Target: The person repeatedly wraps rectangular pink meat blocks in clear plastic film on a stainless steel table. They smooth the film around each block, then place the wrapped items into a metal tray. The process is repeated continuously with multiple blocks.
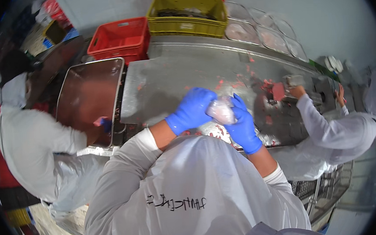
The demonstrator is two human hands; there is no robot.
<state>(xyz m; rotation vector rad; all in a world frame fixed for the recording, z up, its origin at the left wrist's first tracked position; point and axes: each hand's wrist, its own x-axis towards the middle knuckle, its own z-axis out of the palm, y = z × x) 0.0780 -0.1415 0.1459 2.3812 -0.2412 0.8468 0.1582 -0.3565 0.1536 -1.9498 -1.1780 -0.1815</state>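
A small clear plastic bag with pale pink contents (pixel 221 111) is held between my two blue-gloved hands, above the near edge of the steel table (pixel 168 72). My left hand (pixel 195 107) is closed in a fist on the bag's left side. My right hand (pixel 243 126) grips its right side, with some fingers raised behind it. Small red and pink scraps, apparently meat, are scattered on the steel beyond my hands and below the bag. The fingertips of my left hand are hidden.
At left, a co-worker (pixel 37 139) reaches into a steel tray (pixel 86 92). Another co-worker (pixel 338 132) works at right by a metal device. A red crate (pixel 119 40), a yellow-green crate (pixel 187 21) and several clear trays with pale contents (pixel 241 32) line the back.
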